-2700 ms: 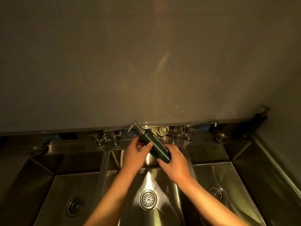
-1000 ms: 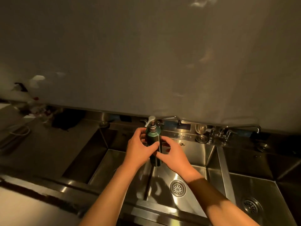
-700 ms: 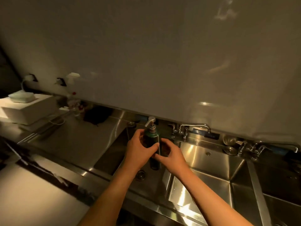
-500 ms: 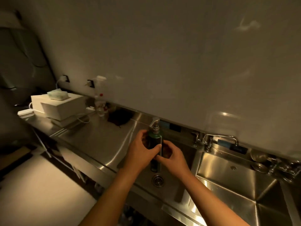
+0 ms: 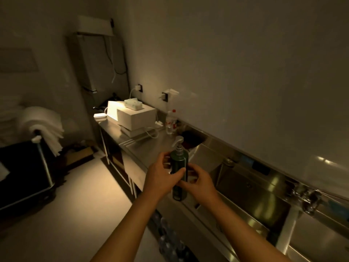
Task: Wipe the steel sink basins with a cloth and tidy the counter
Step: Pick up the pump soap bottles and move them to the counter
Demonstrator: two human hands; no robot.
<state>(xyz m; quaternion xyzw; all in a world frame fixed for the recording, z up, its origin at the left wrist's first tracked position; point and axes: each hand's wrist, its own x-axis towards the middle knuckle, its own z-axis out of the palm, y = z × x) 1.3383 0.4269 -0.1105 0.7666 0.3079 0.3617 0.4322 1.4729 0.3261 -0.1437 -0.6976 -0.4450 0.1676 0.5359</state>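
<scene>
A dark green pump bottle [image 5: 179,163] with a grey pump head stands upright in the air, over the front edge of the steel counter [image 5: 147,148]. My left hand [image 5: 160,176] grips its body from the left, thumb across the front. My right hand [image 5: 198,181] holds the lower part from the right, fingers curled behind it. The steel sink basins [image 5: 251,195] lie to the right, the nearest one just past my right hand. No cloth shows in either hand.
On the counter's far left stand white boxes [image 5: 132,116] with cables, a clear bottle with a red cap [image 5: 171,121] and a dark object [image 5: 190,138]. Taps [image 5: 306,197] sit behind the basins. A black cart with white towels [image 5: 37,133] stands on the floor at left.
The view has swung left, from over the basins to the left counter and the room. Both hands have carried the green bottle leftwards, and it went from tilted to upright.
</scene>
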